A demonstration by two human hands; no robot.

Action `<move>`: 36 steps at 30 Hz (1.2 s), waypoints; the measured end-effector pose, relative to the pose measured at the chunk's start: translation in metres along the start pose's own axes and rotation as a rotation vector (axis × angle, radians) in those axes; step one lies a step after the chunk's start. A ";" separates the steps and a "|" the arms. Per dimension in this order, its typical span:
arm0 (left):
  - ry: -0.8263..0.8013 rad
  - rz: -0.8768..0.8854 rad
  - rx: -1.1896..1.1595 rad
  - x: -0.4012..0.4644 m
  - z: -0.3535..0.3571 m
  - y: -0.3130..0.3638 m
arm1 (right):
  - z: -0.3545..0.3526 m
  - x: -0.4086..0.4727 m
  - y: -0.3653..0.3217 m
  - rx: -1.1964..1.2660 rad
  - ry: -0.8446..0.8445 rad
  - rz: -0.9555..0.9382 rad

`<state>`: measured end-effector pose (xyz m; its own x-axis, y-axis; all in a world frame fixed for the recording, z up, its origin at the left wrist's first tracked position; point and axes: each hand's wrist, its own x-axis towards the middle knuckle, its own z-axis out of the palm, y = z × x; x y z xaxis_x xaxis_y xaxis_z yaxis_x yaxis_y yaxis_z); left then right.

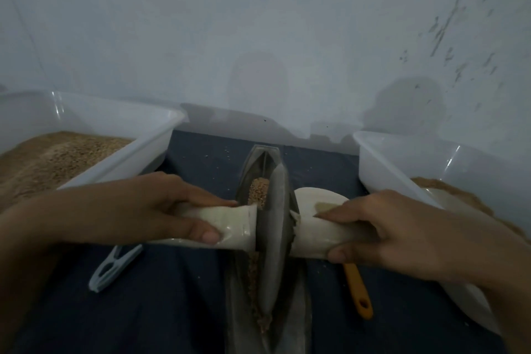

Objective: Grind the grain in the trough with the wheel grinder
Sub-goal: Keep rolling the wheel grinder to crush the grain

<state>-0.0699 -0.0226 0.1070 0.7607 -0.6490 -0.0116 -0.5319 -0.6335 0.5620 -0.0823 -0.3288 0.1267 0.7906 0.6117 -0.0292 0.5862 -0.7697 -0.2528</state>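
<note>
while both hands (pixel 172 210) (pixel 382 234) grip its crosswise handles, the wheel grinder (pixel 273 238) stands upright (trough (pixel 298 313) lengthwise).

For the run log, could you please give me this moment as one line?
left hand: grips left handle | right hand: grips right handle | wheel: upright in trough | grain: in trough
</note>
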 end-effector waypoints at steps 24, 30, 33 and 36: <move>0.042 -0.036 0.074 -0.005 0.000 -0.003 | 0.001 0.000 0.002 0.042 -0.032 0.017; 0.302 -0.080 0.278 0.016 0.015 -0.008 | 0.021 0.022 0.008 -0.119 0.219 0.165; 0.558 -0.058 0.533 0.030 0.030 -0.018 | 0.035 0.040 0.013 -0.267 0.417 0.174; 0.664 -0.051 0.599 0.035 0.036 -0.023 | 0.043 0.049 0.017 -0.342 0.505 0.151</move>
<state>-0.0440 -0.0458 0.0638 0.7483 -0.3546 0.5606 -0.4556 -0.8890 0.0459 -0.0408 -0.3041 0.0795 0.8064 0.3939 0.4411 0.4185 -0.9071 0.0449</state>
